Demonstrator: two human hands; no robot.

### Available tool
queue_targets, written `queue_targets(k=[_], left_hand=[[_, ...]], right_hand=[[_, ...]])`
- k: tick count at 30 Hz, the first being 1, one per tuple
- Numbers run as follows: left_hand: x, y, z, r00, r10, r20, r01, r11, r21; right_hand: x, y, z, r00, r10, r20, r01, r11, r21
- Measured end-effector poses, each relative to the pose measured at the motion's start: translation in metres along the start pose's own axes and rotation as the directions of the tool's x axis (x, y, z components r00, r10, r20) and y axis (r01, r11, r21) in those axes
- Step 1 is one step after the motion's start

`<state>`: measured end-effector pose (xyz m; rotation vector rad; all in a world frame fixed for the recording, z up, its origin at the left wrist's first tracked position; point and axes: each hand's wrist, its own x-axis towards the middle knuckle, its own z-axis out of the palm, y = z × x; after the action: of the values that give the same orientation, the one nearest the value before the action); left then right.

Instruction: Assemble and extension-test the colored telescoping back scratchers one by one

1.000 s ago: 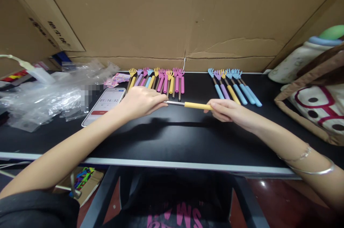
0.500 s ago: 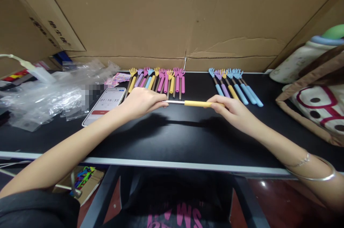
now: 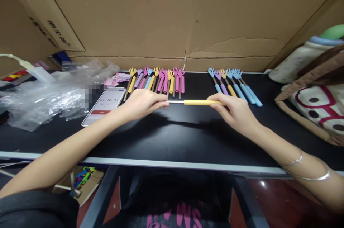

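Observation:
Between my two hands a back scratcher with a yellow sleeve and a silver rod is held level above the black table. My left hand pinches the rod end; any claw head there is hidden by the fingers. Closed around the yellow sleeve's far end is my right hand. Behind my left hand lies a row of back scratchers in pink, yellow, purple and blue. Behind my right hand lies a second, smaller group of back scratchers, mostly blue.
A phone showing a timer lies left of my left hand, beside a heap of clear plastic bags. At the right stand a brown-and-white bag and a pale bottle. A cardboard wall closes off the back.
My right hand has shifted slightly, its thumb and fingers resettling on the yellow sleeve. The left hand keeps its pinch, and the back scratcher stays almost in place.

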<state>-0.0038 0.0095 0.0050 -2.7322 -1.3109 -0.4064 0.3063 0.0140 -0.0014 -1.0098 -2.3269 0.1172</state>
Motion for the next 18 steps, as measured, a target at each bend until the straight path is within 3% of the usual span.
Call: queue_targets(k=[5,11,14,18], left_hand=[[-0.0015,-0.0022,0.0020,0.989,0.077,-0.127,-0.056,0.986,0.158],[-0.0036,-0.0011,0.0021,0.946,0.188,-0.263,-0.105,0.949,0.298],[-0.0039,0.0015,0.0022,0.928,0.235,-0.290,-0.133,0.934,0.332],[-0.0036,0.0043,0.0032,0.928,0.250,-0.277,-0.139,0.921,0.365]], right_hand=[[0.0002,-0.0008,-0.0018,0.994,0.103,0.045,-0.108,0.987,0.118],[0.0040,-0.0023,-0.0030,0.978,0.175,0.116,-0.202,0.934,0.293],[0.0047,0.0008,-0.0008,0.955,0.203,0.217,-0.277,0.869,0.409],[0.0050,0.0065,0.0025,0.891,0.215,0.400,-0.420,0.722,0.549]])
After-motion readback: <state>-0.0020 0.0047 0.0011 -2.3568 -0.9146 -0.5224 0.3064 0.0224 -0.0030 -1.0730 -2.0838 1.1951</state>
